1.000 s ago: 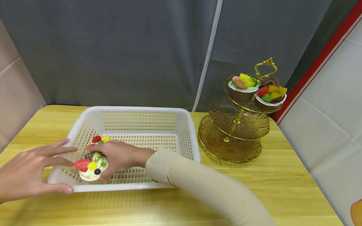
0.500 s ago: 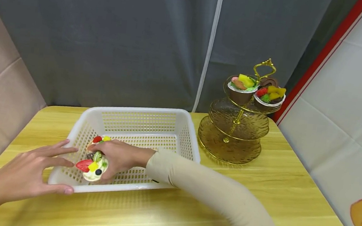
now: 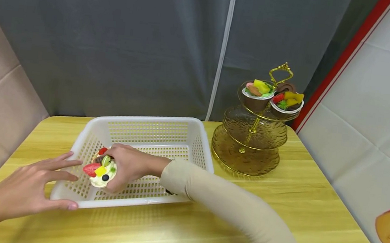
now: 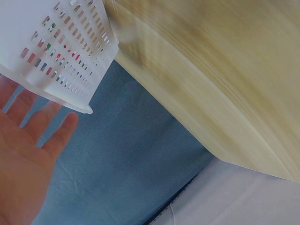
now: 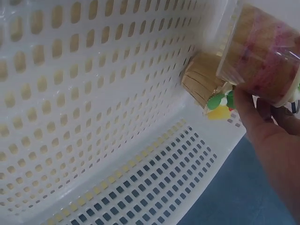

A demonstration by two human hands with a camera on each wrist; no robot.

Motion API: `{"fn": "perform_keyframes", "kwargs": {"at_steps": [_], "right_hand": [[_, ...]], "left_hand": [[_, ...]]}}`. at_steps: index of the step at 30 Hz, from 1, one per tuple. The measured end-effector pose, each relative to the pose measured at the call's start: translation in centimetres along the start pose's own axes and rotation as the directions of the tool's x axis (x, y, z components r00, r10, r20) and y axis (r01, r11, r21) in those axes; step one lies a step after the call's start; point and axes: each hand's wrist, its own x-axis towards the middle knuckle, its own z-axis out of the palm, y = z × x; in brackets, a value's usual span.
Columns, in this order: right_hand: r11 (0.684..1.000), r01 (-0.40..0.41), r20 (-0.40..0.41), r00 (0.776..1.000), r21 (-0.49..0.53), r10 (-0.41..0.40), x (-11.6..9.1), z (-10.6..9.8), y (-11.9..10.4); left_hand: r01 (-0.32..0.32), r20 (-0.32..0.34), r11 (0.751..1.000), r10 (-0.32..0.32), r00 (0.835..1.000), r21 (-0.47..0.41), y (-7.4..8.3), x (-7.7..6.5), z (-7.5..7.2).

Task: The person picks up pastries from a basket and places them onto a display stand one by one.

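My right hand point(image 3: 126, 166) reaches into a white perforated plastic basket point(image 3: 145, 119) and grips a clear cup of layered cake point(image 5: 262, 54). Cream, a strawberry slice, a yellow cube and a blueberry top this cake, seen in the head view. Behind it a second cupcake in a tan paper case point(image 5: 201, 77) lies tilted against the basket wall, partly covered in the head view by the right hand and the held cake. My left hand point(image 3: 40, 180) is at the basket's left end with fingers spread and fairly straight, over or touching the rim.
A three-tier amber glass stand point(image 3: 244, 160) with gold edges stands right of the basket. Several cupcakes point(image 3: 255, 102) crowd its top tier. The wooden table point(image 3: 183, 231) ends at a grey curtain point(image 3: 135, 44) behind; a white panel point(image 3: 372, 128) borders the right.
The right hand and the held cake have risen slightly in the basket, covering more of the second cupcake. The left hand stays at the rim. The head view has shifted slightly.
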Motion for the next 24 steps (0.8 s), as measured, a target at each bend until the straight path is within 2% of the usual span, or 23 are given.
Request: {"fn": "perform_keyframes", "kwargs": {"at_steps": [7, 14, 19, 24], "right_hand": [[0.999, -0.018, -0.028, 0.999, 0.04, 0.019, -0.4, -1.1, 0.0], [0.99, -0.022, -0.044, 0.999, 0.138, 0.029, -1.4, -2.5, -0.3], [0.983, -0.033, -0.098, 0.994, 0.18, 0.051, -2.8, -4.0, -0.4], [0.97, 0.003, -0.183, 0.982, 0.242, 0.043, -4.7, -5.6, 0.0]], "left_hand": [[0.019, 0.015, 1.0, -0.019, 1.0, 0.004, -0.1, -0.1, 0.0], [0.02, 0.016, 1.0, -0.02, 1.0, 0.005, -0.1, -0.2, 0.0], [0.006, 0.001, 1.0, -0.006, 1.0, 0.007, -0.1, -0.2, 0.1], [0.002, 0.0, 1.0, -0.002, 1.0, 0.009, 0.1, 0.0, 0.0]]}}
